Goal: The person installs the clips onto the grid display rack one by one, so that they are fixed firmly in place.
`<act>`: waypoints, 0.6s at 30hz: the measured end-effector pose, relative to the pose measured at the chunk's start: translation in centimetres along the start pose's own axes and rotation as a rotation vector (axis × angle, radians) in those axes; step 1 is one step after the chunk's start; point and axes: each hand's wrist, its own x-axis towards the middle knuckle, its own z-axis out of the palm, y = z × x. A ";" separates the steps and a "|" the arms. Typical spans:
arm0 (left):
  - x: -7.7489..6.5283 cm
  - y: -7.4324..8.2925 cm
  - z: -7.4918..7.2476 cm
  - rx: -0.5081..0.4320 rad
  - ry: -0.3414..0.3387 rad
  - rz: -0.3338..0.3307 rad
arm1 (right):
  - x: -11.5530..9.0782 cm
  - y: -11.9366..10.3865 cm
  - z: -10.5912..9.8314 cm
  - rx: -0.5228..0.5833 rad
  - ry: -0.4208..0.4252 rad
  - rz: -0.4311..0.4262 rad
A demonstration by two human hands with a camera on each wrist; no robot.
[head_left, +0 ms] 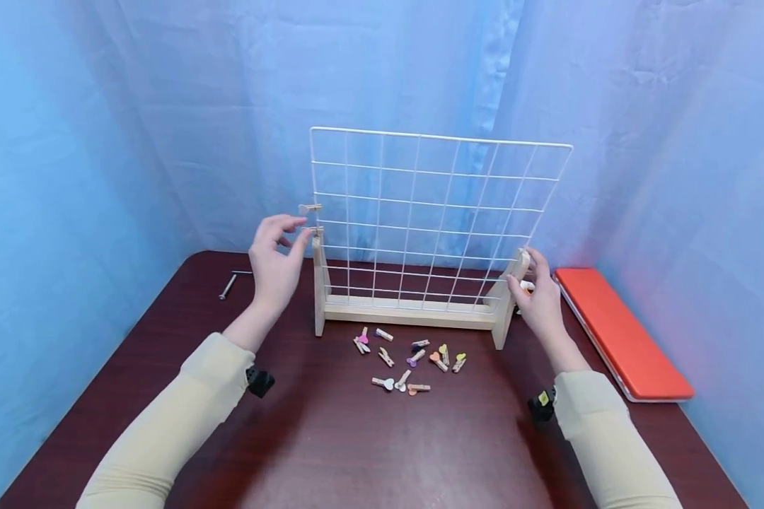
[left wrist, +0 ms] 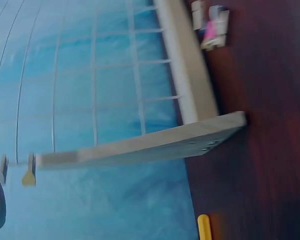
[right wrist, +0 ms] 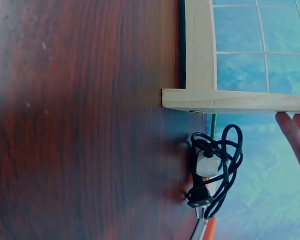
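A white wire grid panel (head_left: 414, 211) stands upright in a wooden stand (head_left: 407, 316). Two small heart clothespins, an upper clothespin (head_left: 310, 208) and a lower clothespin (head_left: 315, 230), are clipped at the grid's left edge. My left hand (head_left: 276, 261) is right beside them, thumb and forefinger apart; any contact is unclear. In the left wrist view the lower one shows a yellowish heart (left wrist: 28, 177). My right hand (head_left: 540, 300) touches the stand's right upright (head_left: 506, 318). In the right wrist view, straight fingers (right wrist: 292, 132) rest against its outer side.
Several heart clothespins (head_left: 418, 387) lie scattered in front of the stand. An orange-red case (head_left: 624, 332) lies along the right. A bundled black cable (right wrist: 230, 170) is behind the right upright. A metal rod (head_left: 228, 285) lies at the left; blue curtains (head_left: 229, 106) surround the table.
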 end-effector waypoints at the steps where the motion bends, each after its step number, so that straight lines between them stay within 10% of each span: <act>1: -0.5 0.1 0.0 0.005 -0.042 0.031 | 0.0 0.1 -0.1 0.006 -0.004 0.003; 8: -5.7 0.8 0.8 0.114 -0.506 0.085 | 0.4 0.8 -0.9 0.062 -0.069 0.054; 18: -11.8 -3.3 2.5 0.229 -1.031 0.042 | 0.5 -1.3 -1.5 0.289 -0.155 0.116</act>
